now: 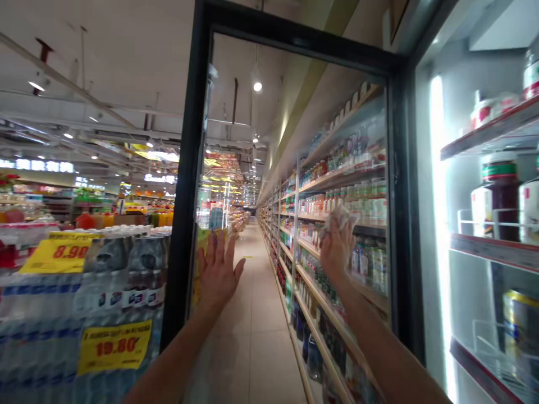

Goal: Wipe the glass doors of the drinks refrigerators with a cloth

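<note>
A glass door (269,269) in a black frame stands swung open before me, hinged on its right side. My left hand (218,272) lies flat against the left part of the glass, fingers spread, with nothing in it. Toward the right side of the pane, my right hand (337,252) presses a crumpled pale cloth (342,217) to the glass. The fingers of that hand partly cover the cloth. Shelves of bottles and a long aisle show in the pane behind both hands.
On the right, a lit cooler holds bottles and cans on its shelves (492,249). At the left stand stacked packs of bottled water (42,303) with yellow price signs (114,347). The black door frame (185,168) rises between the packs and the glass.
</note>
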Available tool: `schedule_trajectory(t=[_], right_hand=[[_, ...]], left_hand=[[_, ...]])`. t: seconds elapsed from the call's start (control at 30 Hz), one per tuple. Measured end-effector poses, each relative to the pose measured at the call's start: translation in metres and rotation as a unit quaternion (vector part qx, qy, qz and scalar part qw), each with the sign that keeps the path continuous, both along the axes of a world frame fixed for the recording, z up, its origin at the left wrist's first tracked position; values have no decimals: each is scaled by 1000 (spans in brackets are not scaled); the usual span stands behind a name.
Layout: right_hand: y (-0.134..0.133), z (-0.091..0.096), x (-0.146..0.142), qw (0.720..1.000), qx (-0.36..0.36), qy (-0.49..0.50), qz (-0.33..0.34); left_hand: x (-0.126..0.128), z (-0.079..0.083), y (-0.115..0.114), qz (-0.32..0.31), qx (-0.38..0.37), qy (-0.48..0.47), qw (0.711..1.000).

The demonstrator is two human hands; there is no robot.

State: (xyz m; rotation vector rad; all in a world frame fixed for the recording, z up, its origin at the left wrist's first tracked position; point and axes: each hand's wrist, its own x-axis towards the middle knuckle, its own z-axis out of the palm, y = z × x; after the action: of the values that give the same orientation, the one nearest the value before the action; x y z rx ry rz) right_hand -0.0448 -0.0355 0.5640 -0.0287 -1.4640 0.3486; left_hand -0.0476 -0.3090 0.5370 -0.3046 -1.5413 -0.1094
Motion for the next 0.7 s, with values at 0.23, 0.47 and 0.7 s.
schedule_trajectory(t=[0.23, 0.47, 0.7], right_hand=[[-41, -11, 3, 986, 165, -18, 32], [-73, -14, 3, 966, 253, -30, 48], [-67, -16, 2, 999, 35, 8, 6]], left_hand=[[3, 0, -1, 2, -6, 9, 1000], [4, 0, -1, -24, 3, -15, 1000], [3, 0, -1, -16, -1, 3, 1000]])
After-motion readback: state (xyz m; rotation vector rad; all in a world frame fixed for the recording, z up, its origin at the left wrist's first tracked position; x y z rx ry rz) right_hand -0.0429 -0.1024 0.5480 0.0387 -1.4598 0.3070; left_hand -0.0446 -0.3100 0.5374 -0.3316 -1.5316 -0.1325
